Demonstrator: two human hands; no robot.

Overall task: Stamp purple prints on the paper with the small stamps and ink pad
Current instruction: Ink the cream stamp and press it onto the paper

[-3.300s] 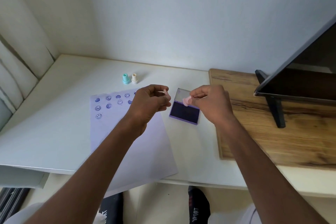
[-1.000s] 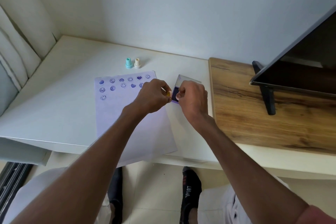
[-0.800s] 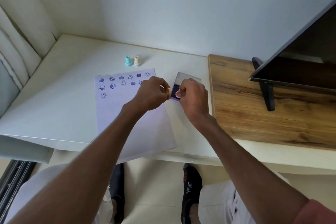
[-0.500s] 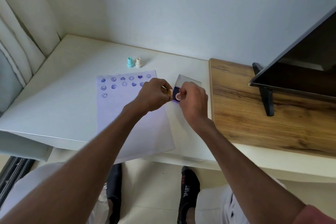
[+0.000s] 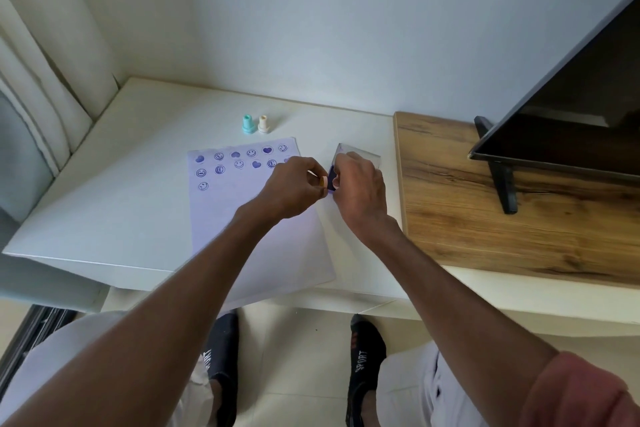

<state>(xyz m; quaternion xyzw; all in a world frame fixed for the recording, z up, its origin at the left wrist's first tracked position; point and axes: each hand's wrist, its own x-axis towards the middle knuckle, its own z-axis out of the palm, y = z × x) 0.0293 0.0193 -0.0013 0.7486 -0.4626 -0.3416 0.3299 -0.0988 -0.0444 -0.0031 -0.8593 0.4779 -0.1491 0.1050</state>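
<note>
A pale curtain (image 5: 38, 90) hangs at the far left, beside the white table (image 5: 114, 191). Take the sheet of paper (image 5: 256, 246) on that table as the landmark. Just beyond its far edge, toward the wall, stand two small stamps side by side and upright: a teal stamp (image 5: 247, 124) and, touching or nearly touching on its right, a cream stamp (image 5: 263, 124). Across the far part of the paper run rows of purple prints (image 5: 239, 163) (smiley faces and hearts), with the near part still blank.

Over the paper's right edge the left hand (image 5: 294, 189) has its fingers curled, pinching a small yellowish stamp (image 5: 323, 181) at the fingertips. Just right of the paper, the right hand (image 5: 360, 189) is curled over the ink pad (image 5: 333, 178), of which only a purple strip shows beside the fingers; its clear lid (image 5: 360, 151) stands open behind the hand. The fingers appear to pinch something down on the pad, but what they hold is hidden.

Further right of the paper, a wooden board (image 5: 519, 218) lies on the table, carrying a dark screen (image 5: 571, 107) on a black stand (image 5: 502, 184).
</note>
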